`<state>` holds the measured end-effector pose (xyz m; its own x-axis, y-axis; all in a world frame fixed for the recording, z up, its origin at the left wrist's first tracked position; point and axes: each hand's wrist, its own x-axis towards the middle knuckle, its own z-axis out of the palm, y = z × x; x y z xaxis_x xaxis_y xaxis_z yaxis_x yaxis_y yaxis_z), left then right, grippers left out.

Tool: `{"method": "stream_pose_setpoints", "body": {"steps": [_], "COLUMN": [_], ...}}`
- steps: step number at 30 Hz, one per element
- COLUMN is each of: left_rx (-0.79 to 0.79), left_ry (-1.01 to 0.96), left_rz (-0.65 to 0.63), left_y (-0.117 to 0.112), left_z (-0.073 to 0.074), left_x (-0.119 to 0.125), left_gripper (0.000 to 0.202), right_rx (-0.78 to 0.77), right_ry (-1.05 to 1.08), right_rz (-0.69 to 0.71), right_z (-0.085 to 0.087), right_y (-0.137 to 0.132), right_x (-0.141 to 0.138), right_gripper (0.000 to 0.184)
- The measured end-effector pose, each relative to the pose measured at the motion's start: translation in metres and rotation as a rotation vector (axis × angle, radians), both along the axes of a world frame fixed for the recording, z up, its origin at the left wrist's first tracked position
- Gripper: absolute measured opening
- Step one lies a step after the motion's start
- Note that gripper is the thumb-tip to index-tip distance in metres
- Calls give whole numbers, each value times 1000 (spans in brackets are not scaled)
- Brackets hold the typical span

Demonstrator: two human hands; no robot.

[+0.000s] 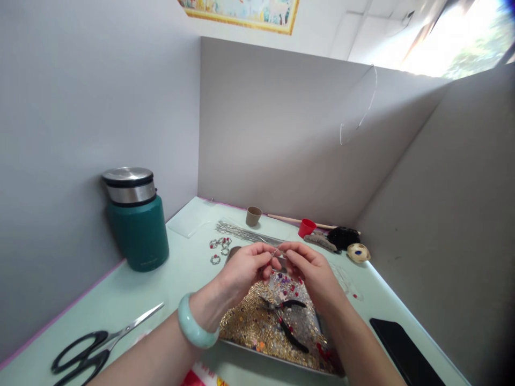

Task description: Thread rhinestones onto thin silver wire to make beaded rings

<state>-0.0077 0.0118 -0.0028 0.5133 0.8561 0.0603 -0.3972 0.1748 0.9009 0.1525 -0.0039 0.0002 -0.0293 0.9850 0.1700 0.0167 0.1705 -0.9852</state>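
My left hand and my right hand meet above a tray of beads. Between their pinched fingertips is a thin beaded strand, small and partly hidden by the fingers. Gold, clear, red and purple beads fill the tray. Lying on them are pliers with black handles, their jaws toward the left. Several small bead rings with red accents rest left of the tray. Behind my hands lies a bundle of thin metal wires.
Scissors and a green flask stand or lie at left. Farther back are a brown cup, a red cup and a cream-coloured round object. A black phone-like slab lies at right. Grey partitions enclose the table.
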Motion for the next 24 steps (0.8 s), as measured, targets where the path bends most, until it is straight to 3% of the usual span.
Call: {"method": "stream_pose_setpoints", "body": {"steps": [10, 19, 21, 24], "left_rx": [6, 56, 61, 63], "left_ry": [9, 112, 139, 156], "left_rz": [15, 72, 85, 81], "left_y": [3, -1, -1, -3], "left_z": [-5, 3, 5, 7], "left_x": [0, 1, 1, 1], "left_gripper": [11, 13, 15, 15], "right_rx": [61, 149, 225, 504], "right_ry": [-118, -223, -276, -419], "right_rz": [-14, -52, -143, -298], "right_z": [6, 4, 5, 7], "right_y": [-4, -4, -5, -8], "right_x": [-1, -1, 0, 2], "right_gripper": [23, 19, 18, 13]}}
